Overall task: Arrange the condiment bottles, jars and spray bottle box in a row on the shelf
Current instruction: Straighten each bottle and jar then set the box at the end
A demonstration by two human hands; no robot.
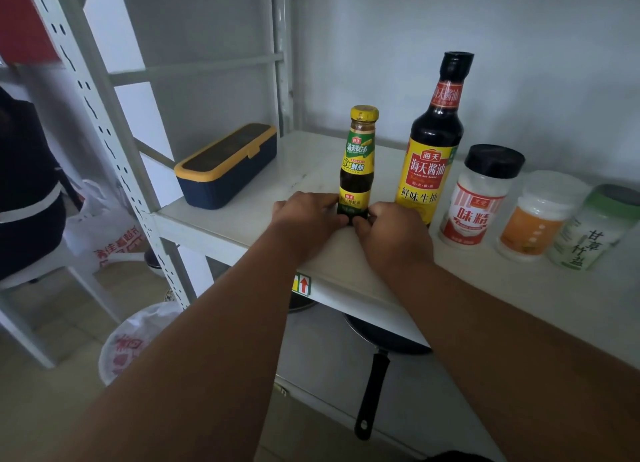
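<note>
A small oyster sauce bottle [358,150] with a yellow cap stands upright on the white shelf [311,171]. My left hand [306,216] and my right hand [391,233] both grip its base from either side. To its right stand a tall soy sauce bottle [434,143], a seasoning jar [479,198] with a black lid and red label, a jar [536,216] with an orange label, and a jar [595,229] with a green lid, in a row. A dark blue box [228,165] with a yellow rim lies at the shelf's left end.
A white perforated upright post [104,122] frames the shelf's left side. A black frying pan [377,357] lies on the lower shelf under my arms. Plastic bags [104,233] sit on the floor at left, next to a white stool [45,274].
</note>
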